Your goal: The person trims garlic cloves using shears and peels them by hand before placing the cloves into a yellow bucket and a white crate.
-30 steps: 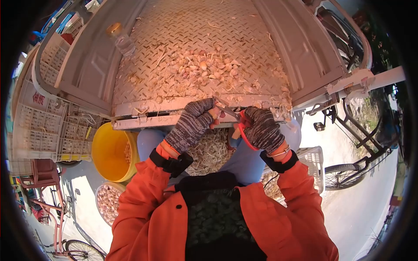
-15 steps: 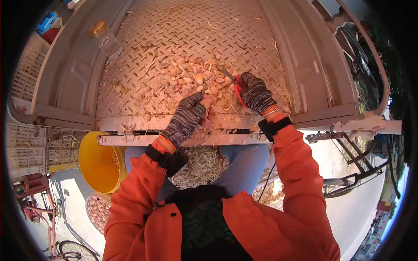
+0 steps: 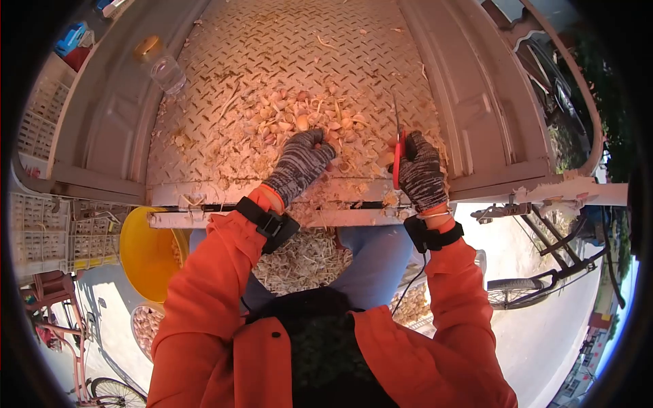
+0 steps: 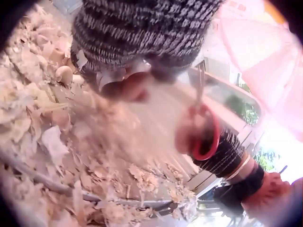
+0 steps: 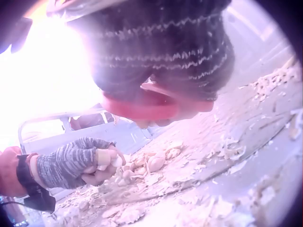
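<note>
My left hand (image 3: pixel 299 163), in a grey knitted glove with bare fingertips, is at the near edge of a heap of garlic cloves (image 3: pixel 282 115). In the right wrist view its fingers are curled, with a small pale garlic clove (image 5: pixel 116 161) at the thumb and fingertips. My right hand (image 3: pixel 422 175), gloved alike, grips red-handled scissors (image 3: pixel 398 163) over the right side of the metal bed. Their blades point forward, away from my body. The left wrist view shows the scissors' red loop (image 4: pixel 214 137) around the fingers, blurred.
The ridged metal truck bed (image 3: pixel 272 41) is strewn with papery skins. A gold-lidded jar (image 3: pixel 166 73) lies at its left. Below stand a yellow bucket (image 3: pixel 146 255), a tub of cloves (image 3: pixel 146 326) and a heap of trimmings (image 3: pixel 306 262) between the knees. A bicycle (image 3: pixel 524 289) stands right.
The hands, earlier together with the scissors at the bed's near edge, have parted. The left has moved forward to the heap; the right has swung right, and the scissor blades now point forward.
</note>
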A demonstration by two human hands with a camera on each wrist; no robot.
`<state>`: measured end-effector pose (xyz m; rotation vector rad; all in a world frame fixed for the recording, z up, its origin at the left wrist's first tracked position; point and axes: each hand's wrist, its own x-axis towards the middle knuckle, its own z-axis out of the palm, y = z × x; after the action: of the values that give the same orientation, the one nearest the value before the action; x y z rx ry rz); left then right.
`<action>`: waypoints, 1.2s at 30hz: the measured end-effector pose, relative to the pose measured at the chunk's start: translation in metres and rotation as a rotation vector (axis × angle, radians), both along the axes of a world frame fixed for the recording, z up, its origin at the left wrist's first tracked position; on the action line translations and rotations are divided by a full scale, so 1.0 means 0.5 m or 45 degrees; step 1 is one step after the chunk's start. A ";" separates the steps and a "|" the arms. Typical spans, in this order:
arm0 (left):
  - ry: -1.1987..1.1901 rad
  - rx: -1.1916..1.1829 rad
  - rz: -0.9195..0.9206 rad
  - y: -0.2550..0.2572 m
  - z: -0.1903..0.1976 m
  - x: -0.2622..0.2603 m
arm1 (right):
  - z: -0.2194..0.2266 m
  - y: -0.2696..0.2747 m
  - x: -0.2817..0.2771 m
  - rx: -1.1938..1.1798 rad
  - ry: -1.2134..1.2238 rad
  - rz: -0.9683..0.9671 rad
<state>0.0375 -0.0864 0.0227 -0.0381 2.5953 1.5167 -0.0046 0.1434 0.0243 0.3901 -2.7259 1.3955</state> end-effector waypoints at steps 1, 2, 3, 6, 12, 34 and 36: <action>-0.332 0.712 0.191 0.007 0.004 0.028 | 0.013 -0.023 0.026 -0.083 0.030 0.059; -0.658 1.423 0.379 0.009 0.007 0.056 | 0.027 -0.048 0.046 -0.171 0.064 0.121; -0.636 1.663 0.303 0.008 -0.006 0.088 | 0.040 -0.071 0.063 -0.083 0.134 0.257; -0.659 1.955 0.553 0.014 -0.013 0.138 | 0.084 -0.132 0.070 0.088 0.234 0.398; -0.498 1.851 0.483 -0.045 -0.044 0.185 | 0.005 -0.175 -0.090 0.729 0.022 -0.042; -0.493 1.914 0.587 0.055 -0.043 0.198 | -0.003 -0.161 0.175 -0.375 0.354 0.205; -0.514 1.769 0.741 0.056 -0.003 0.216 | 0.046 -0.144 0.194 -0.072 0.673 0.309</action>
<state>0.1453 -0.0584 0.0211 -0.8498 0.8413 2.7295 0.0925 0.0714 0.0471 0.9576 -2.2591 1.1919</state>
